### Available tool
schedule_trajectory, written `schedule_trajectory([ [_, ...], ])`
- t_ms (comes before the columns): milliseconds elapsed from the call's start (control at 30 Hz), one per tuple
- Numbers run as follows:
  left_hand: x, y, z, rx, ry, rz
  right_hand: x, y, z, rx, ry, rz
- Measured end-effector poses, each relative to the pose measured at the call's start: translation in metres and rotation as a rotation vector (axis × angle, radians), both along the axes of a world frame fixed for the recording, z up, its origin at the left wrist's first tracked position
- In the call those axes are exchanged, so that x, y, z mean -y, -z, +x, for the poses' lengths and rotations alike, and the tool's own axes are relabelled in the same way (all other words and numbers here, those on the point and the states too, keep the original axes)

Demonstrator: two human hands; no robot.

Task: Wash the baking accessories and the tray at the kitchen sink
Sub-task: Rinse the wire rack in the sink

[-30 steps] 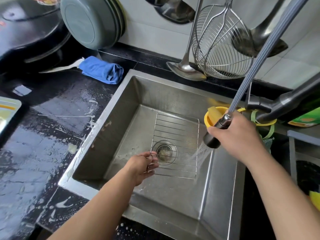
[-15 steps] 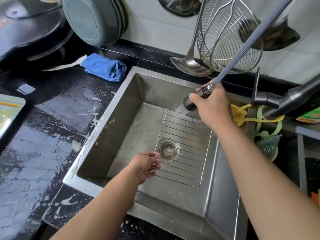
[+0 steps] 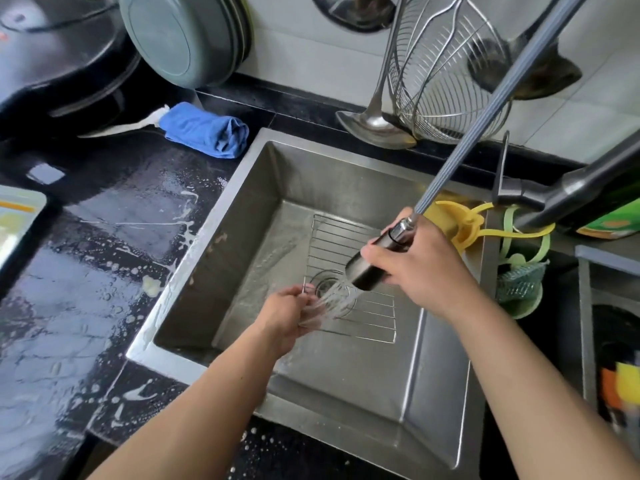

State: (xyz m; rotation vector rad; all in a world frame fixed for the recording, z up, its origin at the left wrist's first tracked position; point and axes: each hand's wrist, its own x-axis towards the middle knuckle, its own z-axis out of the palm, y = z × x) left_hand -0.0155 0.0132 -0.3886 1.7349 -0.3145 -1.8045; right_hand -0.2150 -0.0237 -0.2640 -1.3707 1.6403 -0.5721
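A: Where is the wire rack (image 3: 349, 278) right now?

B: Lying flat on the floor of the steel sink (image 3: 346, 174), over the drain, toward three o'clock of the basin. The left hand (image 3: 287, 317) has its grip pinched on the rack's corner at about seven o'clock.

A: And the other hand?

B: The right hand (image 3: 419, 268) has its grip wrapped round the pull-out spray head (image 3: 374, 265), with the hose running up toward one o'clock. Water fans out onto the left fingers (image 3: 308, 299) and that corner of the rack.

A: How do you expect the rack to handle?

B: Light and stiff, I'd judge: thin metal rods on a frame, so it should not flex much. Wet, and likely soapy given the suds on the worktop (image 3: 104, 271) at nine o'clock, so slippery. I'd hold the thicker outer frame rod rather than a thin cross wire, hooking fingers through the gaps so it can't slide while it is tilted under the spray.
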Motion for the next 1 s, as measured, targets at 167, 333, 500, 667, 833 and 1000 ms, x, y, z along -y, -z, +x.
schedule_trajectory([
  [167, 0.001, 0.001, 0.001, 0.015, -0.057, -0.054, -0.004, -0.021, -0.032, -0.277, 0.103, 0.004],
  [333, -0.002, -0.008, 0.001, 0.020, -0.107, -0.067, -0.001, -0.024, -0.037, -0.361, 0.186, -0.044],
  [500, -0.011, -0.052, 0.006, 0.126, -0.068, -0.117, 0.030, -0.013, -0.004, -0.168, 0.221, -0.129],
  [667, -0.012, -0.124, 0.012, 0.047, -0.003, -0.218, 0.016, -0.013, -0.003, -0.117, 0.156, -0.030],
  [833, 0.005, -0.170, 0.008, 0.234, 0.231, -0.368, -0.009, -0.029, -0.035, -0.199, 0.103, 0.042],
  [1000, 0.023, -0.184, -0.008, 1.216, 0.887, -0.645, -0.021, -0.035, -0.059, -0.311, 0.088, 0.046],
])
